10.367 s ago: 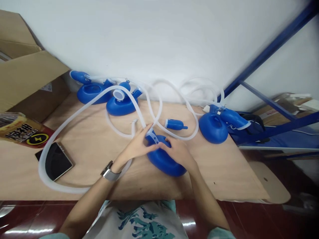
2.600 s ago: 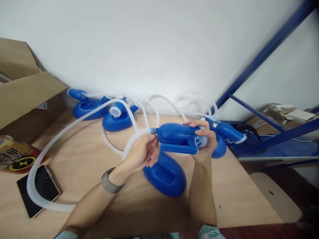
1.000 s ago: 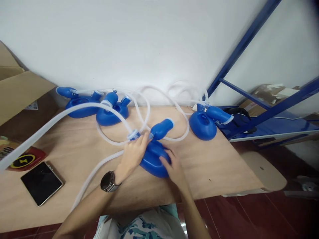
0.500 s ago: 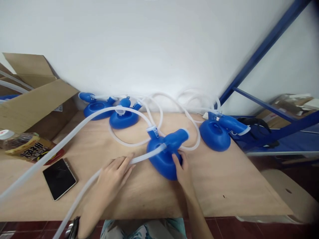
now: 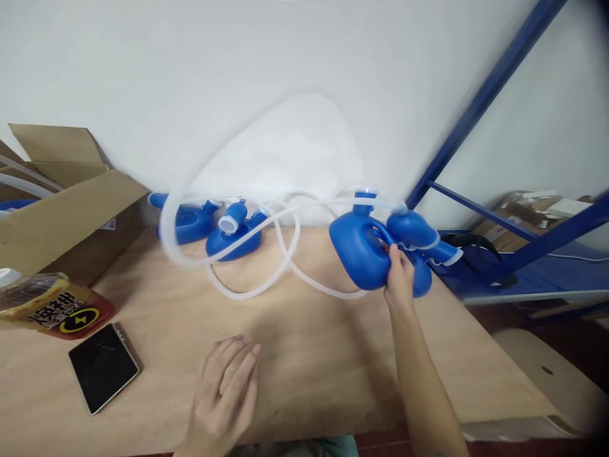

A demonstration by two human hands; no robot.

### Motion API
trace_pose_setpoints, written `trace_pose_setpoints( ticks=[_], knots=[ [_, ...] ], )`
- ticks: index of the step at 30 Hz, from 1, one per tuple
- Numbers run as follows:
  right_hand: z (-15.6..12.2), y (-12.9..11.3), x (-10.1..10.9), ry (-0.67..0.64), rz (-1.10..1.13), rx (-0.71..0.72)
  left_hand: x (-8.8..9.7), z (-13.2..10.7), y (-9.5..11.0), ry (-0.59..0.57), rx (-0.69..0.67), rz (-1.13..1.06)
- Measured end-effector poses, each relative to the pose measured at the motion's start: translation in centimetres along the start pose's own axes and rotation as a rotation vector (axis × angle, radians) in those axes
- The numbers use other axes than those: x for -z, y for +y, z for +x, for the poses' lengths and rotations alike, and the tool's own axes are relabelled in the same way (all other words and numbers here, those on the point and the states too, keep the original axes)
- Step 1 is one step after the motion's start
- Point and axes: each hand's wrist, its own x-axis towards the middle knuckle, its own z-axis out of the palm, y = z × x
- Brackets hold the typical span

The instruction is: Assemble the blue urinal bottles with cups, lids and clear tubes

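Observation:
My right hand (image 5: 400, 276) grips a blue plastic urinal bottle (image 5: 354, 254) by its handle, lifted and tilted at the right side of the table. A long translucent hose (image 5: 169, 231) runs from it, blurred, in a wide loop across the wall and to the left. Just behind, partly hidden, another blue urinal bottle (image 5: 422, 279) rests near the table's right end. Low over the front of the table, my left hand (image 5: 224, 390) holds nothing, its fingers loosely bent and apart.
Two more blue urinal bottles, one in front (image 5: 238, 246) and one behind (image 5: 193, 225), stand along the wall with hoses coiled near them. On the left are an open cardboard box (image 5: 71, 203), a drink bottle (image 5: 61, 308) and a phone (image 5: 103, 368). A blue metal frame (image 5: 490, 95) rises at right.
My right hand has lifted the urinal bottle and carried it right, beside the one at the table's end. My left hand has let go of the hose, which has swung up and away.

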Motion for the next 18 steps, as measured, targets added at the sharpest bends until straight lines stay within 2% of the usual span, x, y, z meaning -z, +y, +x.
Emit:
trace_pose_setpoints(
  ticks=[4, 7, 9, 14, 18],
  knots=[
    [3.8, 4.1, -2.5, -0.085, -0.229, -0.055, -1.6, -0.9, -1.0, -0.057, 0.159, 0.046],
    [4.4, 6.7, -4.2, -0.126, -0.317, -0.085, -1.6, -2.1, -2.6, -0.118, 0.311, 0.078],
    [4.4, 7.8, -5.4, -0.155, -0.379, -0.087, -1.5, -3.0, -4.1, -0.151, 0.364, 0.101],
    [5.6, 8.8, -8.4, -0.201, -0.549, -0.050, -1.6, -3.7, -10.0, -0.202, 0.417, 0.149],
    [6.9, 8.7, -9.7, -0.171, -0.654, -0.049, -1.2, -1.7, -14.8, -0.104, 0.648, 0.233]
  ],
)
